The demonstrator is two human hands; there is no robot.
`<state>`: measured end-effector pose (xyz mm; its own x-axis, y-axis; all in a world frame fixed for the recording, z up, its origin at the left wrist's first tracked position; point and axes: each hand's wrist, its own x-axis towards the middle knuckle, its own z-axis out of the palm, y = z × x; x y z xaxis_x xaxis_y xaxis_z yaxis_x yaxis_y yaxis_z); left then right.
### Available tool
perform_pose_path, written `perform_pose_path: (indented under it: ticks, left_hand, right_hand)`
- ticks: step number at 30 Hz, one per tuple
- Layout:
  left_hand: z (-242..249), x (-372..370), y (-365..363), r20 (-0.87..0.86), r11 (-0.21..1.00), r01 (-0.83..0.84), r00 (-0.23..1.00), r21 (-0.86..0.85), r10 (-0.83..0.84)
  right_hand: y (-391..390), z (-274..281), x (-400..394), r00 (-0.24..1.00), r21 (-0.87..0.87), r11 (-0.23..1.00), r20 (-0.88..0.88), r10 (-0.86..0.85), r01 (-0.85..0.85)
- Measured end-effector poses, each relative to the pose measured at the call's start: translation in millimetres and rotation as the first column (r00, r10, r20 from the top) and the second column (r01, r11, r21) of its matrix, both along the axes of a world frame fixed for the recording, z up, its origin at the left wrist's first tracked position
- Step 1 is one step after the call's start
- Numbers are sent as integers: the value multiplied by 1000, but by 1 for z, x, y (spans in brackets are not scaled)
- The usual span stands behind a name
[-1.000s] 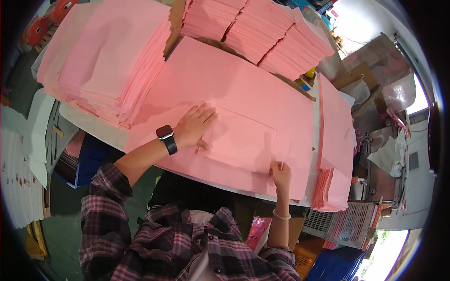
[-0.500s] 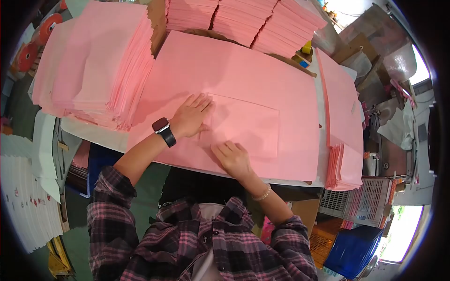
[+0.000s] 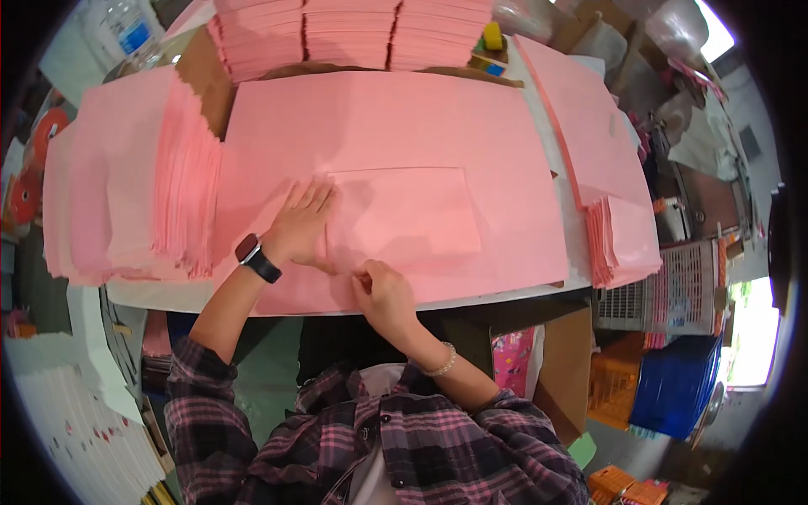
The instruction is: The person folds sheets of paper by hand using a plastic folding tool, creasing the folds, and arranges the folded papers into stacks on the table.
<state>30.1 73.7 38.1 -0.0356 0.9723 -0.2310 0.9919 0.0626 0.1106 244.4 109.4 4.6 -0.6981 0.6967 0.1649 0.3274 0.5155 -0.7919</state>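
A folded pink paper piece [image 3: 412, 210] lies flat on a large pink sheet [image 3: 278, 109] spread over the table. My left hand [image 3: 299, 229], with a watch on its wrist, rests flat at the left edge of the folded piece, fingers stretched out. Close to the piece's lower left corner is my right hand [image 3: 387, 295], a beaded bracelet on its wrist. Its fingers are curled in and pinched together near the paper. What sits between those fingertips, if anything, is hidden.
A thick stack of pink paper [image 3: 126, 177] stands on the left. More pink stacks [image 3: 349, 34] line the back. At the right are a long pink pile [image 3: 581, 126] and a small folded bundle [image 3: 624, 240]. A plastic crate [image 3: 682, 286] stands below the table's right end.
The view has shifted and turned slightly. My right hand's fingers, stretched over the paper before, are now curled together near the lower left corner. My left hand stays flat at the folded piece's left edge.
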Motion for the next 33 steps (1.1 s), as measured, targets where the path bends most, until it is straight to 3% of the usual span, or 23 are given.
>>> perform_pose_path:
  ticks: [3,4,6,8,9,11,12,13,15,16,17,18,20,23,24,25,26,28,29,30,32,33]
  left_hand:
    - [-6,-4,-1,-31,1000,20,999,10,-20]
    - [-7,-6,-1,-33,999,31,999,13,-31]
    - [-8,-6,-2,-37,999,29,999,35,-28]
    - [-7,-2,0,-40,998,32,999,51,-30]
    - [-5,-1,2,-5,999,27,1000,47,-27]
    - [2,0,-1,60,1000,7,998,26,-9]
    - [0,11,-3,166,976,-49,986,214,14]
    - [-1,31,-6,263,912,-125,965,391,19]
    - [8,73,-20,726,868,-378,687,322,29]
    - [-9,90,-29,947,890,-446,316,92,61]
    - [-18,99,-35,977,927,-341,86,-157,197]
    - [-22,105,-41,928,912,-179,-137,-368,347]
    - [-2,127,-52,727,807,-119,-526,-578,443]
    - [-19,126,-48,699,786,-209,-623,-582,351]
    - [-24,122,-47,676,778,-227,-666,-586,314]
    - [-28,118,-46,690,775,-260,-663,-576,290]
    - [-32,114,-43,800,761,-389,-535,-520,273]
    - [-32,106,-43,934,717,-599,-234,-358,271]
    - [-30,100,-46,938,710,-613,-227,-348,264]
    - [-26,93,-51,968,685,-707,2,-176,251]
    - [-17,75,-64,857,628,-752,446,202,258]
    - [5,62,-74,802,614,-739,530,277,276]
  right_hand:
    - [42,-11,48,982,55,984,75,-176,172]
    - [62,-7,73,941,130,945,118,-316,301]
    - [98,11,130,746,243,773,210,-632,586]
    - [123,22,167,564,538,613,280,-777,578]
    - [124,25,166,564,540,608,271,-780,581]
    - [122,29,160,820,504,768,184,-542,395]
    - [122,31,153,914,494,822,123,-387,282]
    - [122,37,144,924,491,826,98,-369,278]
    - [113,51,124,949,468,881,303,-90,-66]
    - [109,52,112,916,440,864,398,57,-244]
    - [110,49,104,925,450,852,367,97,-268]
    - [114,45,102,885,486,799,451,118,-354]
    - [121,34,100,843,528,716,513,159,-456]
    - [116,27,90,796,628,559,597,102,-542]
    - [104,38,86,835,528,687,505,219,-499]
    - [92,46,82,863,395,790,393,316,-469]
    - [78,49,75,861,410,774,382,335,-483]
    - [47,51,61,893,-5,900,126,433,-436]
    - [40,52,55,888,4,894,118,445,-448]
    - [34,53,51,883,-63,882,36,469,-466]
    - [29,55,42,863,-195,841,-130,488,-505]
    - [30,57,40,860,-191,838,-139,491,-510]
